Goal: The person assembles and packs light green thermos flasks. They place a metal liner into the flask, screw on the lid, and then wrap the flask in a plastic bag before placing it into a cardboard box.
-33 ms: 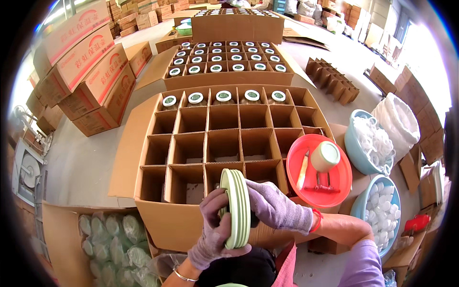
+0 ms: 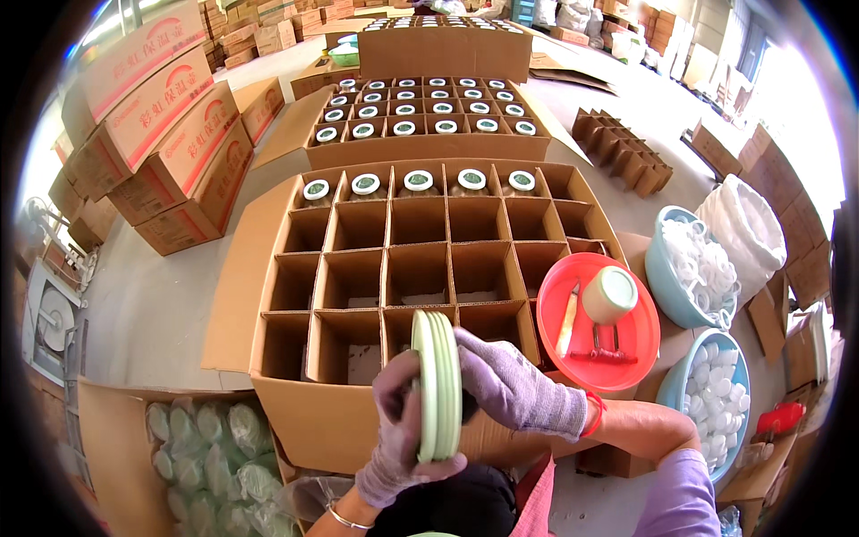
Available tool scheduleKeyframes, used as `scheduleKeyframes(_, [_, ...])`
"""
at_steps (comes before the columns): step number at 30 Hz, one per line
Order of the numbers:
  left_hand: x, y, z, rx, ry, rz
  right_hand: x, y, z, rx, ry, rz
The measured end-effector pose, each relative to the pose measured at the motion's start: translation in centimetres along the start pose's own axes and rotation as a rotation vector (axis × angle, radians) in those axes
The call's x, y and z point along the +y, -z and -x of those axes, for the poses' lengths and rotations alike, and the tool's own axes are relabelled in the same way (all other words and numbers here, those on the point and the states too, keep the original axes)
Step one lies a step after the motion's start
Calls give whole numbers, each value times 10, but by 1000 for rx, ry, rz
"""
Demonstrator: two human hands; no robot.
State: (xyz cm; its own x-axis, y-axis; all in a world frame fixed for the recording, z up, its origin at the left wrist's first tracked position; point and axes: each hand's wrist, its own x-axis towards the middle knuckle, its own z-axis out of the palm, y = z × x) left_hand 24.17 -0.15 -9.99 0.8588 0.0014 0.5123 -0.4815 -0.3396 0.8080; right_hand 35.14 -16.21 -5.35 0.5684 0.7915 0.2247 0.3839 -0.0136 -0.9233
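Observation:
Above the near edge of the carton, a round, ridged pale green piece (image 2: 438,385) is held on edge. It looks like a plastic ring or a stack of rings; I cannot tell which. My left hand (image 2: 398,438), in a purple-grey glove, wraps its fingers around the left side and bottom. My right hand (image 2: 519,389), gloved too, presses bent fingers against the right side near the top, where a dark patch hides some fingertips. Behind lies the divided cardboard carton (image 2: 327,418), with several white-rimmed, green-topped flasks (image 2: 419,182) in its far row.
On the carton's right corner rests a red basin (image 2: 573,371) holding a knife (image 2: 567,322), a pale cup (image 2: 610,295) and a red-handled tool (image 2: 606,355). Blue tubs of white parts (image 2: 716,394) stand right. A box of bagged green pieces (image 2: 215,456) is at lower left.
The ridged green piece has turned slightly and stands more upright, its top edge a little higher. My hands shift slightly with it; both keep their hold.

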Motion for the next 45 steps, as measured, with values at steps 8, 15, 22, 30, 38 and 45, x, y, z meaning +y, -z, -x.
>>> scheduleKeyframes(8, [11, -1, -8, 133, 681, 531, 31, 13, -12, -57, 465, 1014])
scheduleKeyframes(15, [-13, 4, -17, -111, -127, -163, 37, 16, -27, 92, 317, 373])
scheduleKeyframes(22, [-9, 1, -16, 159, 569, 771, 19, 25, -30, 94, 336, 653])
scheduleKeyframes(30, [12, -16, -11, 141, 317, 393, 51, 15, -17, 46, 306, 323])
scheduleKeyframes(38, [-38, 6, -13, -108, -409, -869, 41, 52, -14, -116, -186, 78])
scheduleKeyframes(45, [-89, -1, -19, 134, -27, -877, 69, 79, -68, -159, -167, 1256])
